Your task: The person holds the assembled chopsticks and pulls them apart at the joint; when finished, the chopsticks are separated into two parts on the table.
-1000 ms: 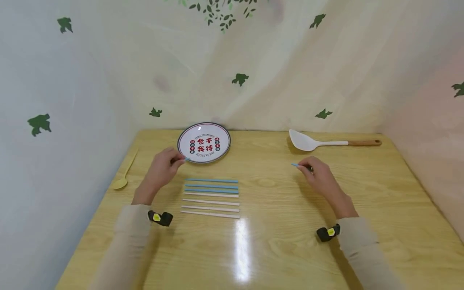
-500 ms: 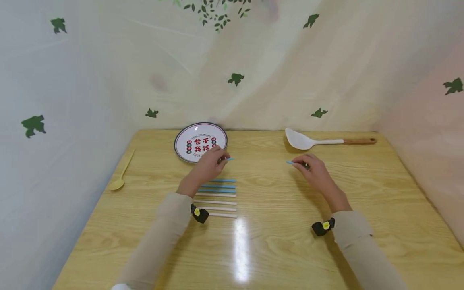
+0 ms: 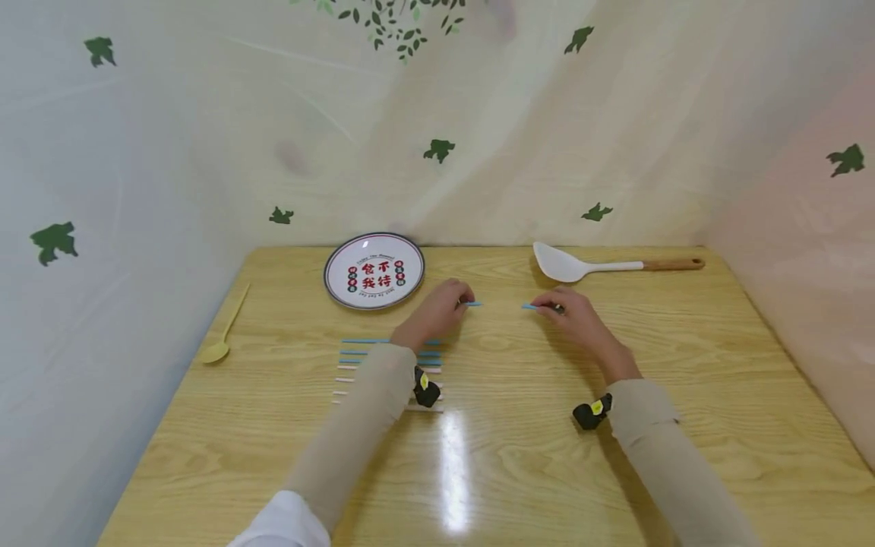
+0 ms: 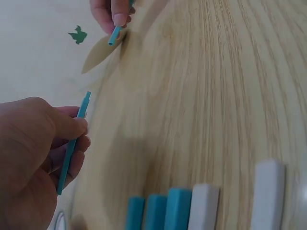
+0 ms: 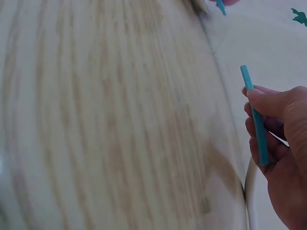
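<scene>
My left hand pinches a short blue chopstick half between thumb and fingers, above the table just right of the plate. A narrower stub shows at its free end in the left wrist view. Opposite it, my right hand pinches a second blue chopstick half, its end pointing left. The two ends face each other across a small gap. Below the left forearm lies a row of chopsticks, blue chopsticks at the back and white chopsticks nearer me, partly hidden by the sleeve.
A white plate with red and black lettering stands at the back left. Behind my right hand lies a white spatula with a wooden handle. A yellow spoon is at the table's left edge. Walls of printed cloth enclose the table.
My left hand has moved right from the plate's front rim, carrying its chopstick half. The right hand has shifted slightly left, so the two halves are now much closer together.
</scene>
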A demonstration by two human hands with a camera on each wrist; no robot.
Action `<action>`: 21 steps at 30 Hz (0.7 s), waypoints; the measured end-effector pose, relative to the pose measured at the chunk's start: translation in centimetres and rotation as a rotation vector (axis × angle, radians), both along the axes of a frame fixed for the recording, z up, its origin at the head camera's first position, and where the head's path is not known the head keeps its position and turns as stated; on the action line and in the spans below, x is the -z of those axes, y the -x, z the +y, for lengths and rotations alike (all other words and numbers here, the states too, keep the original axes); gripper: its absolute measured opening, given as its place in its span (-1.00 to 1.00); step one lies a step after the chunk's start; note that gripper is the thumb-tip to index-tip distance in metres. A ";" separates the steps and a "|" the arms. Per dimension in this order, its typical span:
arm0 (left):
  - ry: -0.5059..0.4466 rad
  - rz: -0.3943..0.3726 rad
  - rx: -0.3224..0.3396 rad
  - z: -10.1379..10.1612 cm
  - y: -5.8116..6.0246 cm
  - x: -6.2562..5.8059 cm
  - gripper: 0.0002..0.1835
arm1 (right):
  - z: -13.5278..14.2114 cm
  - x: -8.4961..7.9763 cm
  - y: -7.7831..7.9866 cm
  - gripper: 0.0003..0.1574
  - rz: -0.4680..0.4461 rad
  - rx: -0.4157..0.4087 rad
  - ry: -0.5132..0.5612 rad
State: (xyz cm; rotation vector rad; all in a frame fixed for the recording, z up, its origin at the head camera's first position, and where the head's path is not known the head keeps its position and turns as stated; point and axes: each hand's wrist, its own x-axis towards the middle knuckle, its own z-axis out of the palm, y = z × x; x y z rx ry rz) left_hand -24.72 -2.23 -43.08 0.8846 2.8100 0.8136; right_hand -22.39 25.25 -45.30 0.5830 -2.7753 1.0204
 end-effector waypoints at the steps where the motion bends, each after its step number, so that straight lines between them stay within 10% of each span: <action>1: 0.006 -0.009 -0.001 0.4 0.2 0.2 -0.82 | -0.1 0.2 0.2 -0.82 -0.005 -0.008 -0.005; 21: -0.030 -0.098 -0.066 3.6 0.9 2.4 -0.83 | -0.4 2.1 1.6 -0.85 -0.114 0.002 0.063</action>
